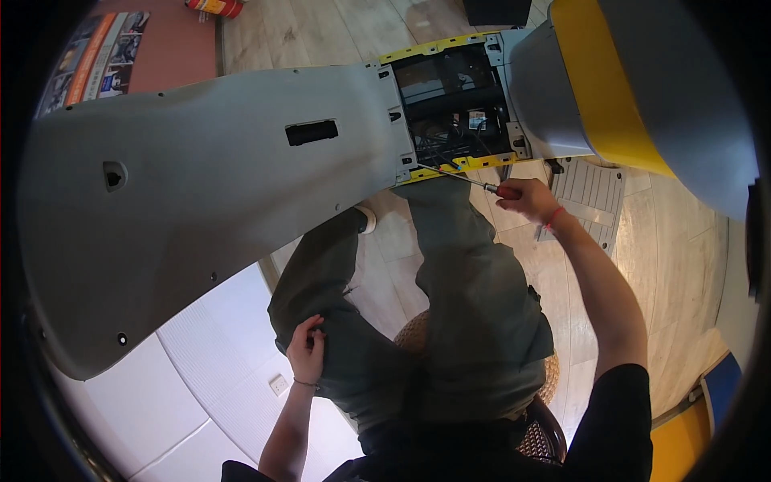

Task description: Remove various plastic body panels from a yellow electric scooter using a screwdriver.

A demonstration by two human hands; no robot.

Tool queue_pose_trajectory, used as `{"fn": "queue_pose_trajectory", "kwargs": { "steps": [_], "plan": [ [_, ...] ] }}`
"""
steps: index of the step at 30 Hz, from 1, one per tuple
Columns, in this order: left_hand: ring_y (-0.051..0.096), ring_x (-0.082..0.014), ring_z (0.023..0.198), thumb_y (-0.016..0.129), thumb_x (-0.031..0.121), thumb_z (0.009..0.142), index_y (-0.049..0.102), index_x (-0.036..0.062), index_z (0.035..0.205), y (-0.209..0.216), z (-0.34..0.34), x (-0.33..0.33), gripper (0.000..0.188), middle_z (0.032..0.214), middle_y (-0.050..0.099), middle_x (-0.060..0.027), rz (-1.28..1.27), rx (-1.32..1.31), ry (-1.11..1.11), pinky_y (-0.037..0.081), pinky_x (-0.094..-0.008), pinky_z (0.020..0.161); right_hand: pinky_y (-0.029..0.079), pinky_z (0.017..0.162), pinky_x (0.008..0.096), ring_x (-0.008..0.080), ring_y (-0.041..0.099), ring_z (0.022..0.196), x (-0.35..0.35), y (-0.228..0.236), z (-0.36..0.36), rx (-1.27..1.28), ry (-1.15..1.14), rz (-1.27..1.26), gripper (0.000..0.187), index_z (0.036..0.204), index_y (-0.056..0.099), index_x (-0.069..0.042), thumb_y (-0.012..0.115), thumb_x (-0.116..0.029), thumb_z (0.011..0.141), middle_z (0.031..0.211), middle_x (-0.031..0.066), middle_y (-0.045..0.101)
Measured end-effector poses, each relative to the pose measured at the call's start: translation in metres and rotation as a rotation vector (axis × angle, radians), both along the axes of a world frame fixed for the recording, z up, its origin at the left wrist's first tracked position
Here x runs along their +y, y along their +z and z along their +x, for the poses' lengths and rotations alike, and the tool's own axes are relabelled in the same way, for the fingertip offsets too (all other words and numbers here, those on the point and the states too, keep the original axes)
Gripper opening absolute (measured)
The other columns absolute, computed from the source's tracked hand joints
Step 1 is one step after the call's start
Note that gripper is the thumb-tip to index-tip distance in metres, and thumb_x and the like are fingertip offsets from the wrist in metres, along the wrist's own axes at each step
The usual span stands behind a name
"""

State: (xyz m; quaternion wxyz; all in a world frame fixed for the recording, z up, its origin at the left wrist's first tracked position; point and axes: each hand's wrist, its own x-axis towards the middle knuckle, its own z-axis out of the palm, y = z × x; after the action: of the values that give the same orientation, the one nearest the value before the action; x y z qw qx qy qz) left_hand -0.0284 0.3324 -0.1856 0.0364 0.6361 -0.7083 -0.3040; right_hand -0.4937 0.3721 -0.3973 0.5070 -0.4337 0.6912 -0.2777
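Observation:
My right hand is closed round the red handle of a screwdriver. Its long thin shaft points left, and the tip reaches the near corner of a yellow-edged opening in a large grey body. The tip's exact contact is too small to make out. Inside the opening lie black parts and dark cables. My left hand rests on my left thigh with its fingers curled in toward the thumb; whatever they may hold is hidden.
A long grey curved panel stretches left of the opening. At the right rises a grey housing with a yellow band. A ribbed grey panel lies on the wood-look floor beyond my right wrist. Part of a woven seat shows beneath me.

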Motion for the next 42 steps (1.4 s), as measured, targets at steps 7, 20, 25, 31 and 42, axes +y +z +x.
{"fn": "queue_pose_trajectory", "kwargs": {
  "steps": [7,20,25,31,42],
  "plan": [
    [0.062,-0.0142,0.073,0.053,0.001,0.083,0.059,0.0055,0.109,-0.003,0.002,0.001,0.027,0.1,0.065,-0.0065,-0.072,-0.091,-0.072,0.048,-0.0253,0.067,0.049,0.072,0.04,0.0296,0.062,0.079,-0.025,0.016,-0.001,0.363,0.073,-0.167,0.022,0.092,0.065,-0.012,0.066,-0.026,0.075,0.085,0.0109,0.066],
    [0.063,-0.0126,0.078,0.053,0.001,0.085,0.058,0.0032,0.11,-0.001,-0.01,0.004,0.026,0.099,0.066,-0.0073,-0.081,-0.16,-0.194,0.05,-0.0248,0.07,0.05,0.066,0.0436,0.0318,0.063,0.072,-0.021,-0.026,0.051,0.503,-0.016,0.053,0.02,0.081,0.064,-0.013,0.061,-0.033,0.077,0.072,0.0131,0.064],
    [0.064,-0.0175,0.077,0.053,0.001,0.084,0.057,0.0046,0.11,0.004,-0.008,0.007,0.026,0.099,0.065,-0.0095,0.051,-0.092,-0.064,0.05,-0.0284,0.071,0.049,0.066,0.0433,0.0326,0.063,0.072,-0.011,-0.083,0.081,0.461,-0.129,0.015,0.019,0.08,0.062,-0.013,0.063,-0.031,0.076,0.072,0.0129,0.064],
    [0.062,-0.0138,0.084,0.051,-0.002,0.085,0.056,0.0032,0.113,0.016,0.003,0.007,0.028,0.103,0.063,-0.0078,0.102,0.01,0.029,0.05,-0.0254,0.073,0.049,0.068,0.0437,0.0342,0.062,0.074,-0.02,-0.066,0.086,0.395,-0.14,0.063,0.021,0.081,0.063,-0.012,0.063,-0.032,0.074,0.074,0.0145,0.064],
    [0.034,-0.0254,0.129,0.056,0.017,0.09,0.031,0.0029,0.137,0.017,-0.081,-0.063,0.055,0.138,0.035,-0.0131,-0.105,0.754,0.299,0.032,-0.0381,0.104,0.048,0.07,0.0442,0.0367,0.061,0.077,0.034,-0.007,0.021,0.277,0.001,0.158,0.027,0.077,0.062,-0.004,0.061,-0.031,0.072,0.075,0.0189,0.063]
  ]
}}
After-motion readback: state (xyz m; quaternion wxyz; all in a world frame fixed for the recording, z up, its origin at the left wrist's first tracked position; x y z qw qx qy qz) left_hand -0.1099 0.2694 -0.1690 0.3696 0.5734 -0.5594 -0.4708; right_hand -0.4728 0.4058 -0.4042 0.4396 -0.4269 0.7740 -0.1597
